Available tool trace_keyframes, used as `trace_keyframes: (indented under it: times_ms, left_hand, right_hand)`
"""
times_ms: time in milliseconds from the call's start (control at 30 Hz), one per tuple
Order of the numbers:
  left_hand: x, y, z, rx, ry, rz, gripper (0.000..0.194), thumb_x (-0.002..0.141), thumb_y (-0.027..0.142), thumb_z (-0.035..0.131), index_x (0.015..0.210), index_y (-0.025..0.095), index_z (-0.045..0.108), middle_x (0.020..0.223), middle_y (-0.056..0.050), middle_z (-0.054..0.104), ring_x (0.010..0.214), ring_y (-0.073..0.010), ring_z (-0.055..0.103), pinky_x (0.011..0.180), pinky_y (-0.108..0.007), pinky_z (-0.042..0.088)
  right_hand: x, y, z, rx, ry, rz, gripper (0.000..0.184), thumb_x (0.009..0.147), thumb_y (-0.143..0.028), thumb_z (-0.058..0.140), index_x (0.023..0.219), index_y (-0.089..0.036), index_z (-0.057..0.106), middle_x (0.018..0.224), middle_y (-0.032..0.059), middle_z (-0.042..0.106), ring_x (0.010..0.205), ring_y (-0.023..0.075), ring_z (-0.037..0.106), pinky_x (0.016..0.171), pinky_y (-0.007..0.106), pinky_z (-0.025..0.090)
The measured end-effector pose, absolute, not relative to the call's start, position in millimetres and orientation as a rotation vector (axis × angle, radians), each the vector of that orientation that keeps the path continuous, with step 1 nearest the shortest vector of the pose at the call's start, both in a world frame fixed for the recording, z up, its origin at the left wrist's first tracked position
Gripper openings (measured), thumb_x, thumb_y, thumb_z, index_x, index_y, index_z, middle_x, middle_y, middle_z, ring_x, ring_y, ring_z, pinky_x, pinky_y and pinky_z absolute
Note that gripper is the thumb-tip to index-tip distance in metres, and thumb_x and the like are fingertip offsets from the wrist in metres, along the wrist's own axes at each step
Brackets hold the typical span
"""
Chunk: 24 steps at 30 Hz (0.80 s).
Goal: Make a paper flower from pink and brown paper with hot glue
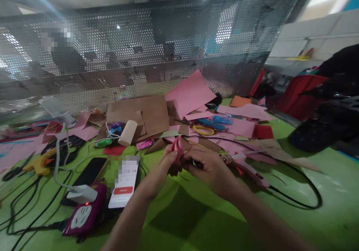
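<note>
A folded pink paper piece with petal-like layers, like a paper flower (177, 146), is held above the green table in front of me. My left hand (162, 165) is closed around its left side, with the thumb pressed on the layers. My right hand (206, 167) has its fingers bent and pinched together at the flower's right edge; its fingertips are partly hidden. Just right of that hand lies a pink glue gun (249, 170) with a black cord. Behind the hands are scissors with yellow handles (203, 130).
On the left are a lit phone (125, 187), a dark phone (94, 172) and a purple power strip (86, 217) with a white charger (82, 194). Pink paper sheets (193, 94), brown cardboard (151, 111) and a cardboard roll (128, 132) lie before a perforated metal screen (140, 42).
</note>
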<state>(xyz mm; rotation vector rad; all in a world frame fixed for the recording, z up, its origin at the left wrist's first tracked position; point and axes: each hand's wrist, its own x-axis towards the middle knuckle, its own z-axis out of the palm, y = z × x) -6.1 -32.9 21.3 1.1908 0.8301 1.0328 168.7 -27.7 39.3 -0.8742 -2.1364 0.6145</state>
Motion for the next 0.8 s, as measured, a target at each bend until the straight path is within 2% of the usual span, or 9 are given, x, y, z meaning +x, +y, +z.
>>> trace_keyframes:
  times_ms: [133,233,433,667,800]
  left_hand:
    - [-5.9,-33.0,22.4,1.189,0.830,1.058,0.033,0.086,0.049,0.053,0.099,0.019,0.055,0.066,0.003,0.047,0.059,-0.0132,0.043,0.057,-0.027,0.033]
    - [-5.5,-33.6,23.7,1.171,0.828,1.079,0.031,0.086,0.048,0.055,0.096,0.019,0.056,0.067,0.002,0.048,0.059,-0.0131,0.043,0.056,-0.026,0.033]
    - [-5.8,-35.0,23.7,1.167,0.835,1.072,0.027,0.087,0.044,0.055,0.096,0.019,0.058,0.071,0.001,0.052,0.064,-0.0145,0.047,0.058,-0.027,0.034]
    - [-4.8,-35.4,22.5,1.139,0.838,1.067,0.030,0.086,0.048,0.056,0.097,0.020,0.058,0.069,0.001,0.050,0.064,-0.0151,0.047,0.060,-0.028,0.035]
    - [-4.5,-36.1,24.3,1.150,0.856,1.077,0.032,0.085,0.049,0.058,0.098,0.020,0.058,0.071,0.001,0.050,0.065,-0.0148,0.045,0.060,-0.028,0.035]
  right_hand:
    - [165.7,-31.1,40.0,-0.869,-2.106,0.589,0.014,0.080,-0.008,0.069,0.088,-0.020,0.070,0.087,0.0027,0.069,0.080,0.0170,0.063,0.072,0.027,0.047]
    - [162.9,-31.8,38.7,-0.900,-2.070,0.549,0.014,0.076,-0.009,0.074,0.084,-0.019,0.069,0.084,0.0026,0.068,0.077,0.0167,0.062,0.069,0.027,0.046]
    - [161.6,-31.0,33.9,-0.895,-2.098,0.436,0.013,0.077,-0.006,0.072,0.081,-0.018,0.067,0.083,0.0034,0.066,0.077,0.0178,0.061,0.069,0.028,0.046]
    - [162.0,-31.0,31.4,-0.988,-2.215,0.298,0.010,0.082,-0.006,0.067,0.081,-0.015,0.063,0.083,0.0052,0.063,0.076,0.0188,0.058,0.066,0.028,0.043]
    - [162.3,-30.4,30.6,-0.995,-2.203,0.271,0.012,0.080,-0.005,0.069,0.083,-0.016,0.064,0.083,0.0046,0.063,0.077,0.0193,0.058,0.067,0.029,0.043]
